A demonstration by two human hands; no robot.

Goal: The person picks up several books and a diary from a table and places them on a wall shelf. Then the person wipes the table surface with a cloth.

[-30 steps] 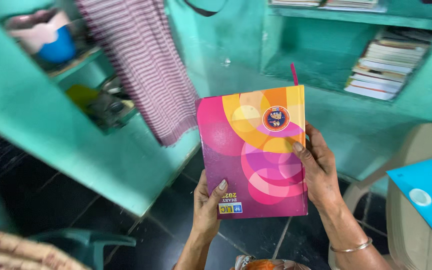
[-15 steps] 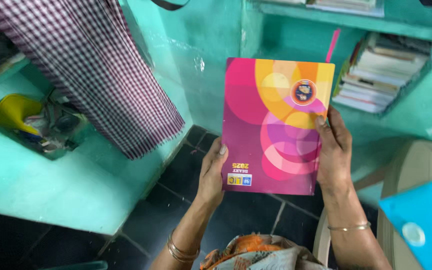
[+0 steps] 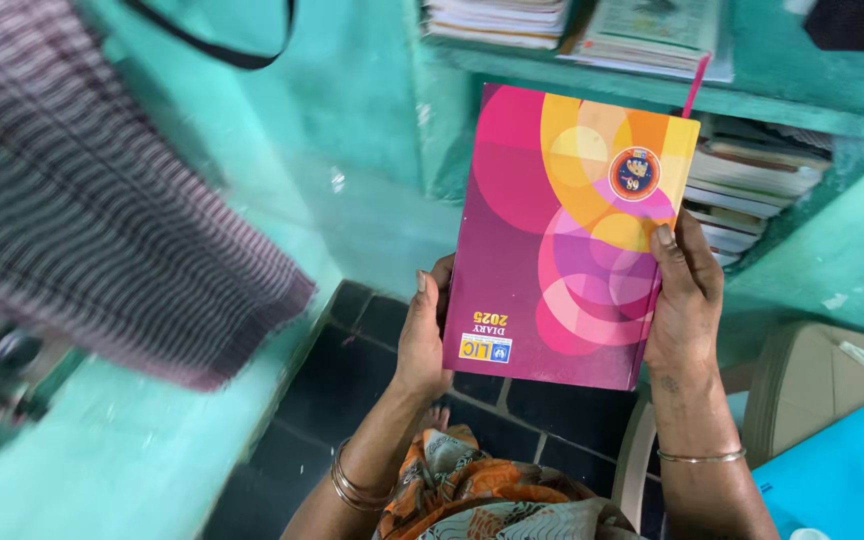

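We are holding a hardcover diary with a magenta cover and orange, yellow and pink circles [image 3: 562, 240] up in front of us, between both hands, so its front faces us with the printing upside down. Our left hand [image 3: 422, 335] is closed on the lower left edge, thumb on the cover, taking the weight from below. Our right hand [image 3: 687, 300] is gripping the right edge, thumb pressed flat on the cover, keeping the book from swinging. A pink ribbon marker [image 3: 694, 85] is sticking out of the top. Just behind the diary, stacked books [image 3: 752, 190] are lying in a turquoise wall shelf [image 3: 652, 95]. A checked cloth [image 3: 102, 240] is hanging at left.
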